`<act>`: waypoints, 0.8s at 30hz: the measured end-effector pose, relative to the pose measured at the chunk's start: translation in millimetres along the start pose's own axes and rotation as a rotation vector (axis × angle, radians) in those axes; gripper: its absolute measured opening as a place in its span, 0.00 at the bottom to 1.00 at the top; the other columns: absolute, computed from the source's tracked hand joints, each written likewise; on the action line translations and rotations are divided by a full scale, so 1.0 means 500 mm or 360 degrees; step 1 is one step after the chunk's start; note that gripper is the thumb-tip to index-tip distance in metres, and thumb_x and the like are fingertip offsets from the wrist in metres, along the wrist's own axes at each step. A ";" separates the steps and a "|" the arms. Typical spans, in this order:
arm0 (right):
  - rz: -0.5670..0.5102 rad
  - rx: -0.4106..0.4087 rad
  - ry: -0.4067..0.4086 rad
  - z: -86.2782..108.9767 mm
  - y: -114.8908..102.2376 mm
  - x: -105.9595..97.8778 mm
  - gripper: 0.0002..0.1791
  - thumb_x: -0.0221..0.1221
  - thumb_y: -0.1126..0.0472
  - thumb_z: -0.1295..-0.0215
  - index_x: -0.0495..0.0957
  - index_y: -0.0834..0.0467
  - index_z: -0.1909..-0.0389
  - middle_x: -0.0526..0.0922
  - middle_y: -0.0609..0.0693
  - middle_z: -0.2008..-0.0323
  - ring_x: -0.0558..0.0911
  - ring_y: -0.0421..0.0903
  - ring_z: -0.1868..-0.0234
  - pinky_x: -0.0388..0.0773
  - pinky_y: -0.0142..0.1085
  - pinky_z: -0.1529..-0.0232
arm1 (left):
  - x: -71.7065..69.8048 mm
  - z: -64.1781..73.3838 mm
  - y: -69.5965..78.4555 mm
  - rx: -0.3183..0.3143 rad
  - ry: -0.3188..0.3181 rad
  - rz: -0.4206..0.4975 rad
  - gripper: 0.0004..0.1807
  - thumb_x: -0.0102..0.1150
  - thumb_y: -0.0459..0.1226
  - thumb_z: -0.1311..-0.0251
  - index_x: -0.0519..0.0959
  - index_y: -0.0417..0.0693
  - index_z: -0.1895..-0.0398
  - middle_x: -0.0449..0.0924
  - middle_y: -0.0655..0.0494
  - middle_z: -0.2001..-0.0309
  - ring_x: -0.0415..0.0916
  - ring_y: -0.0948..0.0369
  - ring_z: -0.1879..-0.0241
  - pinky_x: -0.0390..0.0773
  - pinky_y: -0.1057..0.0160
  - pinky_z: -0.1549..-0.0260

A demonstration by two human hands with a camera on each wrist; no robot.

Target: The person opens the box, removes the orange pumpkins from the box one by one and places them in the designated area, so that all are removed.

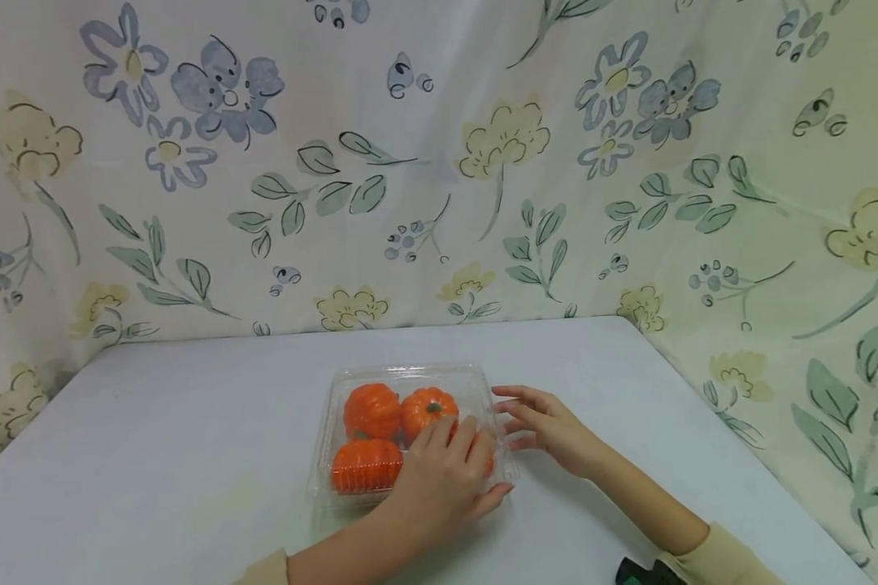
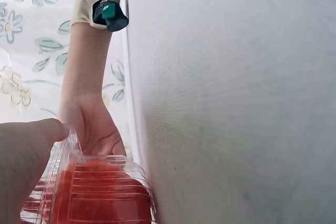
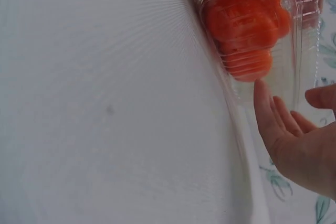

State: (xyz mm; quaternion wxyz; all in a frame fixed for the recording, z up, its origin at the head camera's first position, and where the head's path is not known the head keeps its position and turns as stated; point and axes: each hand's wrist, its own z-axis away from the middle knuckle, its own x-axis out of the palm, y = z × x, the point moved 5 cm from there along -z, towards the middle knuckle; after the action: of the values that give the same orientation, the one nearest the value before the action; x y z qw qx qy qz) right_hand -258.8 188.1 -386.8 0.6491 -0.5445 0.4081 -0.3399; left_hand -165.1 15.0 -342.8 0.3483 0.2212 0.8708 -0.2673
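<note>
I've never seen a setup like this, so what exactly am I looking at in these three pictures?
There's no machine here: a person is working bare-handed. The wide picture comes from a camera worn on the head; the other two come from cameras on the left and right wrists. On the white table sits a clear plastic container with at least three orange pumpkins inside. The left hand lies over its near right part, though I can't tell whether it grips the plastic. The right hand is at the right side, fingers extended, seemingly holding nothing.
</note>
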 end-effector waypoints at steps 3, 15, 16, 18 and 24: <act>-0.0076 0.0054 -0.0044 -0.002 0.007 0.000 0.31 0.53 0.56 0.18 0.61 0.69 0.23 0.81 0.56 0.40 0.84 0.46 0.50 0.85 0.36 0.48 | 0.001 0.001 -0.002 -0.0044 -0.0061 -0.0008 0.33 0.68 0.66 0.41 0.88 0.51 0.47 0.87 0.54 0.51 0.84 0.54 0.53 0.87 0.56 0.50; -0.0424 0.0168 -0.0324 -0.004 0.042 -0.009 0.29 0.53 0.63 0.20 0.61 0.66 0.23 0.84 0.47 0.44 0.86 0.43 0.48 0.86 0.37 0.47 | 0.002 0.000 -0.008 0.0042 -0.0127 -0.0114 0.32 0.66 0.66 0.38 0.89 0.50 0.48 0.89 0.54 0.51 0.84 0.56 0.55 0.87 0.59 0.51; -0.0453 0.0182 -0.0348 -0.003 0.045 -0.010 0.28 0.53 0.63 0.20 0.62 0.64 0.24 0.84 0.47 0.43 0.86 0.43 0.47 0.86 0.37 0.47 | 0.002 -0.001 -0.008 0.0050 -0.0130 -0.0118 0.32 0.66 0.66 0.38 0.89 0.50 0.48 0.89 0.55 0.51 0.84 0.56 0.55 0.87 0.60 0.51; -0.0499 0.0193 -0.0398 0.000 0.049 -0.012 0.25 0.53 0.63 0.20 0.64 0.60 0.26 0.83 0.49 0.43 0.86 0.44 0.47 0.86 0.37 0.48 | 0.004 -0.001 -0.008 0.0068 -0.0120 -0.0135 0.32 0.66 0.67 0.38 0.89 0.51 0.49 0.89 0.55 0.52 0.84 0.57 0.57 0.87 0.61 0.52; -0.0567 0.0220 -0.0552 0.006 0.049 -0.005 0.18 0.55 0.67 0.22 0.70 0.51 0.36 0.81 0.49 0.44 0.83 0.45 0.47 0.86 0.36 0.50 | 0.008 0.002 -0.009 0.0134 -0.0032 -0.0185 0.33 0.67 0.68 0.41 0.90 0.51 0.50 0.89 0.56 0.54 0.85 0.58 0.59 0.87 0.63 0.53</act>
State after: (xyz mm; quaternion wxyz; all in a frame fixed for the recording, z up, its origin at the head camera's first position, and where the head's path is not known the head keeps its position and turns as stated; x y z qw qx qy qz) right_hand -257.3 196.0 -410.6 0.6750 -0.6123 0.1642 -0.3775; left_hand -169.8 11.8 -344.7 0.3314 0.1820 0.8666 -0.3257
